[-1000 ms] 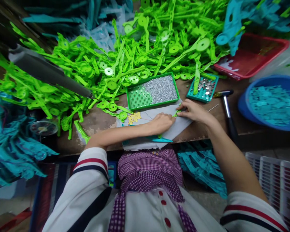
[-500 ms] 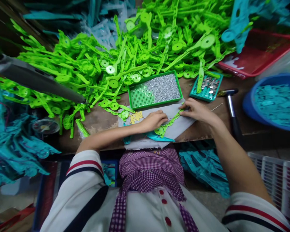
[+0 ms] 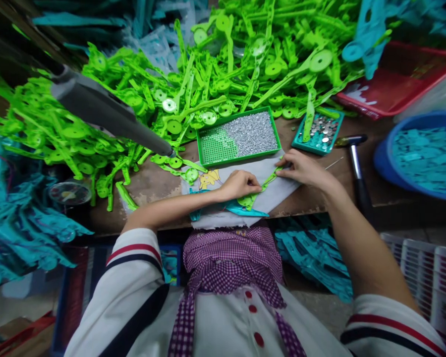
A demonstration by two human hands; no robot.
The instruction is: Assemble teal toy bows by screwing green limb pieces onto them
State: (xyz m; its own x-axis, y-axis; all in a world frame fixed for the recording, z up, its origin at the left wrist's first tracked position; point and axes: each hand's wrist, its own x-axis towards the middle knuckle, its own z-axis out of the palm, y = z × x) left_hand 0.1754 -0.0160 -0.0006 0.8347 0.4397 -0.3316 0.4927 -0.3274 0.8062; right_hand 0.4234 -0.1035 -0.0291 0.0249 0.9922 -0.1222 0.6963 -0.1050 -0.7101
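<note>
A light-green plastic arm-shaped part (image 3: 248, 201) with a round end lies slantwise on a grey cloth (image 3: 278, 192), close to a turquoise plastic part (image 3: 245, 210). My right hand (image 3: 299, 168) pinches its narrow far end between thumb and fingers. My left hand (image 3: 241, 184) is closed, its fingertips pressed together at the middle of the green part. Whatever they pinch there is too small or hidden to make out. Just behind my hands stands a green tray (image 3: 215, 161) holding many tiny silver metal pieces (image 3: 254, 131).
Green plastic parts (image 3: 208, 74) are heaped across the back. A grey pen-shaped power tool (image 3: 111, 109) hangs at the left. On the right are a small teal tray (image 3: 314, 148) of metal discs, a hammer (image 3: 356, 163), a red tray (image 3: 405, 91) and a blue tub (image 3: 382, 153).
My left hand has shifted slightly right, its fingertips now at the green part. The grey hanging tool has swung to the right. My right hand stays at the part's end.
</note>
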